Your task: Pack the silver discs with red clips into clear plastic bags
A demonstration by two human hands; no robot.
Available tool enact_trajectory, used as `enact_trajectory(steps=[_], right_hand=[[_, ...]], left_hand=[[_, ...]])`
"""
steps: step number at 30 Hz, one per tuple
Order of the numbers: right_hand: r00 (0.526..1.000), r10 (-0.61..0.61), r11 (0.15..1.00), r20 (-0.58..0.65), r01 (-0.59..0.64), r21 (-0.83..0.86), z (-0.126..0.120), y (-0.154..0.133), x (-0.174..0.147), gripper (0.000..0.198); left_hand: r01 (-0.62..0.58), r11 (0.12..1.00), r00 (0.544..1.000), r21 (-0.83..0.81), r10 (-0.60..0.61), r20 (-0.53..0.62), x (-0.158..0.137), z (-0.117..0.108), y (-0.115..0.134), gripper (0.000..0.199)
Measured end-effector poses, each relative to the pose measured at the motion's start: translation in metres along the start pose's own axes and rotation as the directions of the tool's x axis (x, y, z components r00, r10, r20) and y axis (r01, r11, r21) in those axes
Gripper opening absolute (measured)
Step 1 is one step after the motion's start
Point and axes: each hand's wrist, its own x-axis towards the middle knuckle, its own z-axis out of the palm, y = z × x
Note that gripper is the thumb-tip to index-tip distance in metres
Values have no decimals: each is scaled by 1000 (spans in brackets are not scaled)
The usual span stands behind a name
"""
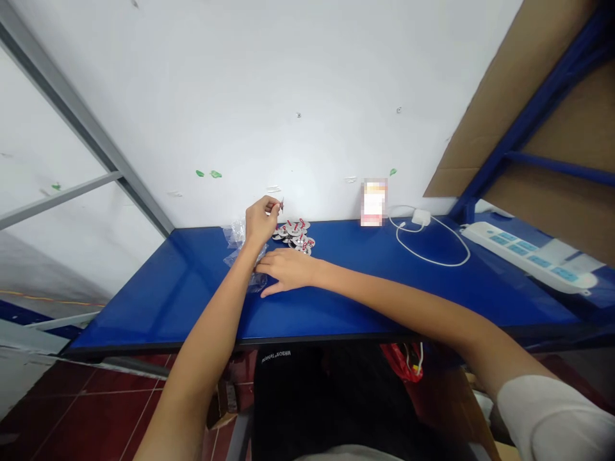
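Thumb and fingers of my left hand (262, 221) pinch a small thin disc (282, 205), seen nearly edge-on, raised above the table near the wall. Just right of and below that hand lies a pile of round grey discs (296, 234) with red markings or loops. My right hand (287, 267) rests palm down in front of the pile, its fingers stretched and thumb apart. Its fingertips reach over clear plastic bags (257, 283), which also lie behind my left wrist. Whether the fingertips grip the plastic is hidden.
The blue table (192, 282) ends at a white wall. Toward the right are a blurred upright card or box (373, 202), a white charger (421, 218) with its looped cable (432, 261), and a white power strip (531, 256). A red bag (404, 363) sits below the table edge.
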Motion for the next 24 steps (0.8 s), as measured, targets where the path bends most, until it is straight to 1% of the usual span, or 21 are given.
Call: enact_trajectory(steps=[1,3,6,8,9,11,12,13,14,15,16,17,18,19,20,21,22,24], right_hand=[[1000,9,1000,-28,-10,-24,2,-3,0,62],[997,14,996,-70,-20,-91,6,-10,4,65],[996,31,986,-87,-45,-160,13,-20,15,52],[998,18,986,-56,-27,-163,16,-24,22,33],[999,14,989,-42,-20,-149,17,-24,25,27],[997,56,994,-59,-61,-85,14,-21,23,25],[989,114,993,-97,-117,-27,12,-17,19,25],[969,194,981,-150,-189,47,9,-13,12,23],[930,300,951,-212,-275,140,5,-7,3,21],[875,406,904,-263,-343,255,1,1,-9,17],[805,519,833,-287,-401,380,-4,10,-22,14],[727,627,740,-278,-446,504,-8,20,-37,12],[646,724,626,-242,-468,624,-12,31,-52,13],[591,789,503,-166,-467,727,-15,42,-68,15],[547,832,384,-94,-445,809,-19,53,-84,19],[522,851,299,-49,-406,863,-22,63,-98,23],[495,868,246,-40,-358,901,-25,71,-111,28],[445,895,167,-37,-256,952,-29,84,-130,36]], left_hand=[[-3,1000,1000,0,3,-7,1,-2,1,10],[-27,1000,999,2,27,-20,2,-6,4,10],[-89,995,995,34,90,-43,4,-19,12,10],[-100,994,991,42,103,-80,7,-26,17,11],[-84,996,990,27,87,-107,7,-28,18,12],[-19,999,988,-47,12,-157,8,-28,19,12],[19,995,985,-94,-34,-167,7,-25,17,12],[55,989,983,-140,-78,-163,6,-22,16,12],[88,979,982,-182,-116,-147,5,-18,13,12],[116,969,982,-217,-145,-121,4,-13,11,13],[139,959,982,-246,-166,-92,3,-9,9,13],[157,950,982,-270,-180,-61,1,-5,8,15],[170,941,982,-291,-187,-31,0,-1,8,16],[180,933,982,-310,-190,-2,-1,2,9,18],[188,925,981,-330,-190,25,-3,5,11,19],[195,914,981,-356,-188,53,-5,8,14,21],[202,898,979,-391,-184,84,-8,12,18,23],[227,848,973,-478,-171,158,-16,20,30,26]])
